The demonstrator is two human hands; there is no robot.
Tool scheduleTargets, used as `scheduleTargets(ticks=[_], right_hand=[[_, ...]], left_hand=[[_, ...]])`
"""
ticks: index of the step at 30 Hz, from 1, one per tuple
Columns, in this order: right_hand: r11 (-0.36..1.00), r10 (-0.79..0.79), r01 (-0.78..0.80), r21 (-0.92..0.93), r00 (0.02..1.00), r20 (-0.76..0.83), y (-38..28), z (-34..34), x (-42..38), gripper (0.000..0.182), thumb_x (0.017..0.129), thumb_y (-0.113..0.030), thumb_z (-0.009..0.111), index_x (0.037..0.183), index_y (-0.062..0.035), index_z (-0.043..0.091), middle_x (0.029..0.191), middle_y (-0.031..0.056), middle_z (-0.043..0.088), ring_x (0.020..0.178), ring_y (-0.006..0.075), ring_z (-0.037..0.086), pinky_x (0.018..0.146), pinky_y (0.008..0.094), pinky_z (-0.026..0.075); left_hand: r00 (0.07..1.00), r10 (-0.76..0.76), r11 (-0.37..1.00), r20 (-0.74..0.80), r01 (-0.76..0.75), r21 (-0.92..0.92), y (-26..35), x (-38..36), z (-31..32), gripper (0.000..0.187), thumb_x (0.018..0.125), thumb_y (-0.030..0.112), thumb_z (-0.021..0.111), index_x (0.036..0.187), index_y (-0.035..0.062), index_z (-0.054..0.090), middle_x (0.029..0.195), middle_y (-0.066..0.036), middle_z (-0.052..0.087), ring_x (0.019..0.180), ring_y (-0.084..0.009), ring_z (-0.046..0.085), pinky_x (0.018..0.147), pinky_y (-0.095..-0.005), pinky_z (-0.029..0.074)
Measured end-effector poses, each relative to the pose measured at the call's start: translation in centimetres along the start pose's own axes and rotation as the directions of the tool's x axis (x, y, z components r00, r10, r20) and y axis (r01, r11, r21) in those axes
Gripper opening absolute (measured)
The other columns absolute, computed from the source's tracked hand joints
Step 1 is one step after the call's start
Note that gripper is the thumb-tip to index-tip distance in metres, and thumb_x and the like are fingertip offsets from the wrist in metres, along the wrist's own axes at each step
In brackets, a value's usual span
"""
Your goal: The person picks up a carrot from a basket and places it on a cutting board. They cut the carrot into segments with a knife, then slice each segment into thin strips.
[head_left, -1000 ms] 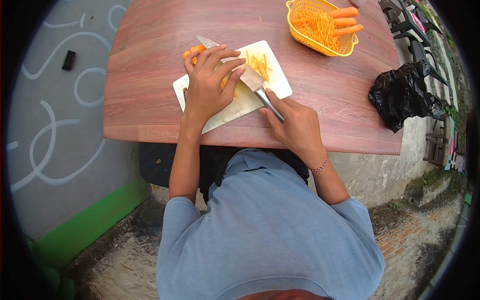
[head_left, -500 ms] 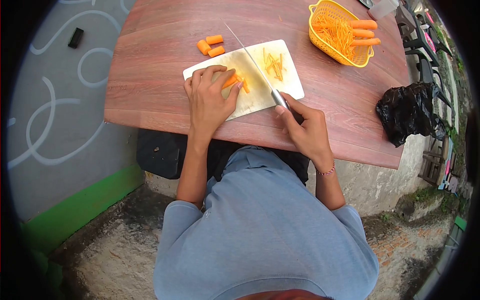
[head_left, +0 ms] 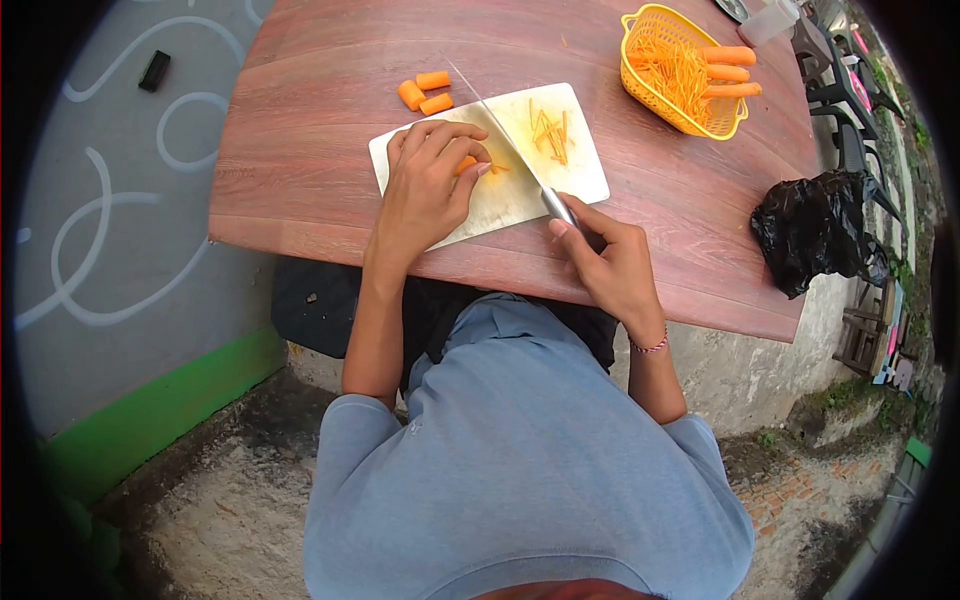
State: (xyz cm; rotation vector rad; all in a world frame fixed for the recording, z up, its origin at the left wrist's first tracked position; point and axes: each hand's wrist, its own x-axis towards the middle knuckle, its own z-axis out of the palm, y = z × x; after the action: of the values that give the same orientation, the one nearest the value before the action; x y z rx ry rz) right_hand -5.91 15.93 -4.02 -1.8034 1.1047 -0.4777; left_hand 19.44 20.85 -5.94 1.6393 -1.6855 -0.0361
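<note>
A white cutting board (head_left: 510, 205) lies at the table's near edge. On its left part my left hand (head_left: 432, 180) bends its fingers around orange carrot pieces (head_left: 466, 166), mostly hidden beneath them. My right hand (head_left: 612, 255) is wrapped round the handle of a knife (head_left: 520, 155), whose long blade points up and left across the board. Thin carrot strips (head_left: 550, 135) lie on the board's right part, beyond the blade. Three short carrot chunks (head_left: 411, 95) rest on the table just past the board's upper left corner.
A yellow basket (head_left: 658, 94) at the upper right holds shredded carrot (head_left: 672, 75) and three whole carrots (head_left: 730, 73). A crumpled black plastic bag (head_left: 815, 225) sits at the table's right edge. Dark chairs (head_left: 850, 130) stand beyond, near a clear container (head_left: 768, 22).
My left hand has shifted slightly, its fingers now covering more of the carrot pieces. The knife stays in my right hand in nearly the same place.
</note>
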Motion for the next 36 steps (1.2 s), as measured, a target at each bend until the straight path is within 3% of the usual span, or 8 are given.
scheduleTargets(ticks=[5, 8, 12, 14, 17, 24, 36], right_hand=[[0.986, 0.084, -0.089, 0.141, 0.995, 0.046, -1.3, -0.3, 0.1, 0.044, 0.103, -0.025, 0.073, 0.138, 0.0008, 0.07, 0.074, 0.0097, 0.072, 0.057, 0.0097, 0.062, 0.058, 0.0303, 0.052], [0.969, 0.136, -0.147, 0.197, 0.988, 0.067, -1.7, -0.4, 0.3, 0.043, 0.105, -0.022, 0.071, 0.14, 0.0015, 0.068, 0.08, 0.0078, 0.075, 0.059, 0.009, 0.064, 0.057, 0.0281, 0.053], [0.953, 0.173, -0.186, 0.237, 0.982, 0.075, -1.9, -0.4, 0.3, 0.043, 0.107, -0.023, 0.069, 0.142, 0.0025, 0.066, 0.083, 0.0099, 0.075, 0.059, 0.0093, 0.064, 0.056, 0.0274, 0.053], [0.953, 0.183, -0.196, 0.233, 0.98, 0.073, -2.1, -0.3, 0.1, 0.043, 0.107, -0.023, 0.068, 0.142, 0.0027, 0.066, 0.083, 0.0099, 0.075, 0.058, 0.0093, 0.064, 0.056, 0.0275, 0.053], [0.951, 0.184, -0.197, 0.239, 0.98, 0.075, -2.1, 0.0, 0.3, 0.043, 0.108, -0.023, 0.066, 0.143, 0.0027, 0.066, 0.083, 0.0097, 0.075, 0.058, 0.0093, 0.064, 0.056, 0.0278, 0.053], [0.963, 0.128, -0.146, 0.225, 0.988, 0.092, -2.3, 0.8, 1.1, 0.041, 0.109, -0.023, 0.064, 0.143, -0.0002, 0.066, 0.081, 0.0089, 0.074, 0.058, 0.0092, 0.064, 0.057, 0.0282, 0.054], [0.974, 0.118, -0.129, 0.186, 0.991, 0.068, -2.5, 0.3, 0.7, 0.042, 0.108, -0.022, 0.066, 0.143, 0.0, 0.066, 0.079, 0.0099, 0.075, 0.06, 0.0101, 0.067, 0.059, 0.0288, 0.055]], left_hand=[[0.975, 0.035, 0.998, 0.219, -0.046, 0.045, -0.5, 2.7, 0.0, 0.012, 0.099, 0.018, 0.071, 0.108, 0.01, 0.073, 0.117, -0.003, 0.072, 0.121, -0.0251, 0.061, 0.114, -0.0535, 0.029], [0.972, -0.029, 0.994, 0.234, 0.003, 0.111, -1.4, 3.8, 1.3, 0.013, 0.099, 0.019, 0.071, 0.107, 0.0101, 0.073, 0.115, -0.004, 0.072, 0.121, -0.0251, 0.061, 0.114, -0.0549, 0.026], [0.996, -0.042, 0.993, 0.073, 0.034, 0.112, -1.1, 2.9, 2.0, 0.012, 0.096, 0.02, 0.074, 0.105, 0.0109, 0.074, 0.114, -0.002, 0.072, 0.119, -0.0248, 0.062, 0.113, -0.053, 0.029], [0.998, 0.067, 0.994, 0.003, -0.067, 0.09, -1.0, 1.5, 1.7, 0.013, 0.094, 0.021, 0.076, 0.103, 0.0112, 0.078, 0.113, -0.001, 0.074, 0.117, -0.0238, 0.064, 0.111, -0.0529, 0.032], [0.986, 0.159, 0.982, 0.05, -0.163, 0.099, 0.2, -0.2, 1.3, 0.015, 0.092, 0.021, 0.078, 0.103, 0.0116, 0.081, 0.115, 0.0, 0.076, 0.116, -0.0227, 0.065, 0.11, -0.0532, 0.034], [0.984, 0.163, 0.975, 0.067, -0.172, 0.14, -0.1, -1.3, 2.0, 0.024, 0.092, 0.028, 0.078, 0.113, 0.0189, 0.085, 0.126, 0.001, 0.074, 0.123, -0.0243, 0.062, 0.113, -0.0554, 0.032], [0.989, 0.105, 0.97, 0.104, -0.125, 0.207, 0.4, -1.5, 1.5, 0.028, 0.092, 0.036, 0.079, 0.117, 0.0259, 0.085, 0.136, 0.003, 0.073, 0.131, -0.0257, 0.058, 0.116, -0.0598, 0.022]])
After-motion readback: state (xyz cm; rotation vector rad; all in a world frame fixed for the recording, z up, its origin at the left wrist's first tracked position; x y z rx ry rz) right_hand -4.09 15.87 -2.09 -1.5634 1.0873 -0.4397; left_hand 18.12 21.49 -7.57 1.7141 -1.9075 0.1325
